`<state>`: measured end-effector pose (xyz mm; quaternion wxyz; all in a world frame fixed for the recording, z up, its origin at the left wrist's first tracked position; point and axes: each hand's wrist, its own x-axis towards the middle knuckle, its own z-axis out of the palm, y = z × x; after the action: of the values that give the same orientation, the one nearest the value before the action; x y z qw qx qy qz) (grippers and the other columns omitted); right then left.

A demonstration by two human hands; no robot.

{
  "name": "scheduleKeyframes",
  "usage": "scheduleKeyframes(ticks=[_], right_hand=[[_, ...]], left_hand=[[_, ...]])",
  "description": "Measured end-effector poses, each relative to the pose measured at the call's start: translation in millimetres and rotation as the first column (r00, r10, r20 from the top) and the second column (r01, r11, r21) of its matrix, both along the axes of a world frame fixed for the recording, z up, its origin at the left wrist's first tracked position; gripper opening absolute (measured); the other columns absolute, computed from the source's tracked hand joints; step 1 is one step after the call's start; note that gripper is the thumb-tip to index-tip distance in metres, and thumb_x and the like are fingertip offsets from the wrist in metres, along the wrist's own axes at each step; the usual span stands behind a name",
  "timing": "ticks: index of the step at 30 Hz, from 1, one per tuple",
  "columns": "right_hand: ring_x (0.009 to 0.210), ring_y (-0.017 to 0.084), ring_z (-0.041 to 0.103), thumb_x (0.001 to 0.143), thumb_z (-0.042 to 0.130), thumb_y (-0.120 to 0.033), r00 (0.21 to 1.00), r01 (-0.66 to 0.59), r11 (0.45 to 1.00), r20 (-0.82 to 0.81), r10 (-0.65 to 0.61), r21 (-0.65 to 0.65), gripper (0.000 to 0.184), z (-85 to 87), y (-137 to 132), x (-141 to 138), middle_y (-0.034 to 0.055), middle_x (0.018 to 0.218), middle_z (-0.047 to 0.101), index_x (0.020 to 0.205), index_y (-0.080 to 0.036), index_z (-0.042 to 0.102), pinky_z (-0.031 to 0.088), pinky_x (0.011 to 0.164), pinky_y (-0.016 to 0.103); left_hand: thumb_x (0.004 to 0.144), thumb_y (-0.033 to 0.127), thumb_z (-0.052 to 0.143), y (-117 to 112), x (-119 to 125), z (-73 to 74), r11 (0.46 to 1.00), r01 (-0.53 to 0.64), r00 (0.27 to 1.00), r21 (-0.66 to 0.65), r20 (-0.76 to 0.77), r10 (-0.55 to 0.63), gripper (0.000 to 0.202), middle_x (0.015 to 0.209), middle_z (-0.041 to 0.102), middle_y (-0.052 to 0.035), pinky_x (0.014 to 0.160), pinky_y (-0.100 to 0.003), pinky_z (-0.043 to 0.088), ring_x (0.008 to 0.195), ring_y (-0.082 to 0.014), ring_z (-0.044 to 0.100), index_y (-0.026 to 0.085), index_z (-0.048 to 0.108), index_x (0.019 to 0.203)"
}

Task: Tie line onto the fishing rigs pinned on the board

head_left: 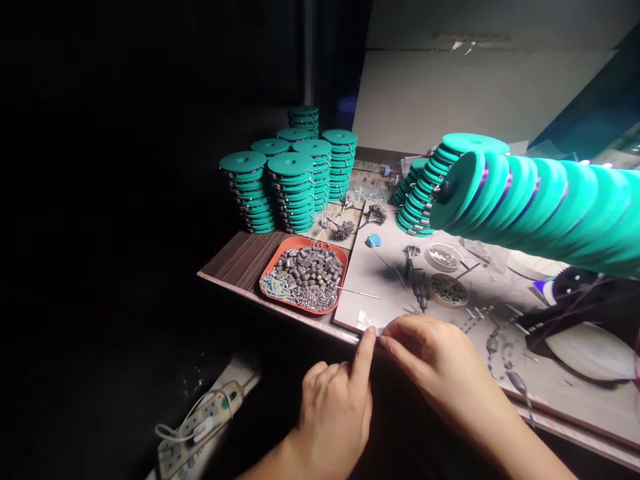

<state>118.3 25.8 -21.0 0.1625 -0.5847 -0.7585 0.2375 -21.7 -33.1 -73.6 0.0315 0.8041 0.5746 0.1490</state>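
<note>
Two bare hands: both at the near edge of a pale board (371, 275), left of its middle.
Left hand (336, 407): index finger stretched out to the board's edge, the rest curled in; whether the palm hides anything cannot be seen.
Right hand (440, 360): thumb and index finger brought together just beside that fingertip; whether they pinch something is unclear.
Whitish patch (364, 320): on the board, just beyond the left fingertip.
Tabletop (240, 260): dark wood grain with a paler front edge; the board lies on it.
Orange tray (345, 263): on the tabletop left of the board, filled with grey cylinders, small shiny pieces and pale-green bits.
Round dishes: a white one (445, 269) and another (450, 306) nearer the hands, both holding small pieces.
Teal spools: stacked upright (291, 193) behind the tray, and in a long sideways row (530, 207) above the board's right side.
Room: black at left, a pale panel (475, 100) leaning behind.
Power strip (220, 407): below the tabletop, white cable plugged in.
</note>
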Motion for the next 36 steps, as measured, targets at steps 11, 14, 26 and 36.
scheduleKeyframes(ticks=[11,14,26,36], right_hand=[[0.062,0.021,0.056,0.076,0.044,-0.028,1.000,-0.006,1.000,0.014,0.006,0.014,0.020,-2.0,0,1,0.0048,0.065,0.063,0.063,-0.020,0.057,0.038,0.058,0.030],[0.062,0.021,0.056,0.076,0.044,-0.027,1.000,0.003,1.000,0.020,-0.004,0.026,0.019,-2.5,1,1,0.0042,0.064,0.063,0.063,-0.021,0.057,0.038,0.057,0.030],[0.058,0.019,0.050,0.081,0.042,-0.019,0.962,-0.147,0.936,0.267,0.060,0.321,0.026,-1.7,-11,31,0.0009,0.055,0.058,0.060,-0.019,0.057,0.033,0.068,0.035],[0.088,0.025,0.047,0.081,0.047,-0.014,0.913,-0.241,0.879,0.403,0.061,0.412,0.023,5.9,-17,64,0.0022,0.065,0.060,0.060,-0.018,0.057,0.031,0.080,0.037]], left_hand=[[0.068,0.006,0.051,-3,4,-0.1,0.999,-0.001,1.000,-0.039,-0.028,0.000,0.077,0.061,0.062,-0.0009,0.060,-0.034,0.048,0.057,-0.0194,0.060,0.009,0.016,0.137],[0.066,0.005,0.050,-3,6,-1.2,0.998,0.005,1.000,-0.066,-0.022,-0.006,0.087,0.061,0.061,-0.0005,0.061,-0.034,0.048,0.056,-0.0191,0.059,0.008,0.001,0.138],[0.068,0.010,0.053,0,8,1.7,0.999,-0.010,0.992,0.039,-0.128,0.015,0.076,0.049,0.055,0.0037,0.052,-0.030,0.043,0.043,-0.0155,0.055,0.004,0.018,0.136],[0.072,0.010,0.049,4,7,5.4,0.999,0.018,0.978,0.048,-0.207,-0.008,0.075,0.046,0.054,0.0049,0.050,-0.028,0.041,0.042,-0.0146,0.053,0.005,0.013,0.137]])
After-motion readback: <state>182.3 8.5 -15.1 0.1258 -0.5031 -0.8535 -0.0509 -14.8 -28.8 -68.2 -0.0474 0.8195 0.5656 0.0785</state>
